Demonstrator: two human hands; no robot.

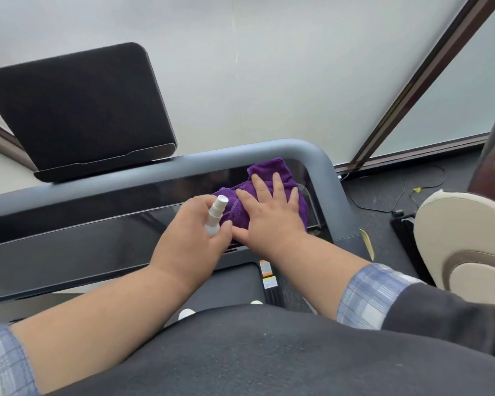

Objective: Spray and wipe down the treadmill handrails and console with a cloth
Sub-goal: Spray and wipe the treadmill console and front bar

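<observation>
My right hand (269, 212) lies flat with spread fingers on a purple cloth (272, 174), pressing it onto the right end of the treadmill's glossy black console panel (97, 238). My left hand (190, 241) grips a small white spray bottle (215, 215) upright, just left of the cloth and touching my right hand. The grey handrail (320, 158) curves round the console's far right corner. A black screen (77, 110) stands tilted above the console at the left.
A frosted glass wall with dark frames (412, 90) stands behind the treadmill. On the dark floor at the right lie cables (383, 201) and a beige rounded machine part (463, 241). The treadmill belt (235, 284) runs below the console.
</observation>
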